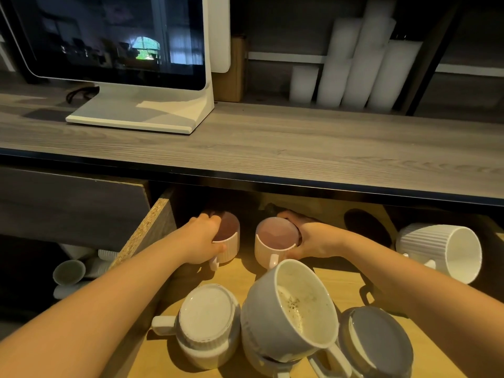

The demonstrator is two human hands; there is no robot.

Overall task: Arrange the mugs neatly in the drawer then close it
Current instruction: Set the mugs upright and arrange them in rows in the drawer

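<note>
The wooden drawer [338,285] stands pulled out under the counter. My left hand [203,241] grips a pink ribbed mug [230,240] at the back left of the drawer. My right hand [308,240] wraps around a second pink ribbed mug [272,242] just to its right. Both pink mugs stand upright. In front, a white mug [206,327] sits upside down. A grey-blue mug [289,312] tilts on top of another mug. A further grey mug [377,342] lies inverted at the front right. A white ribbed mug [447,251] lies on its side at the right.
The counter edge [245,170] overhangs the drawer's back. A white monitor [136,77] stands on the counter, with stacks of white cups [354,72] on the shelf behind. Below left, outside the drawer's chipboard side [147,230], lie more white cups [71,274].
</note>
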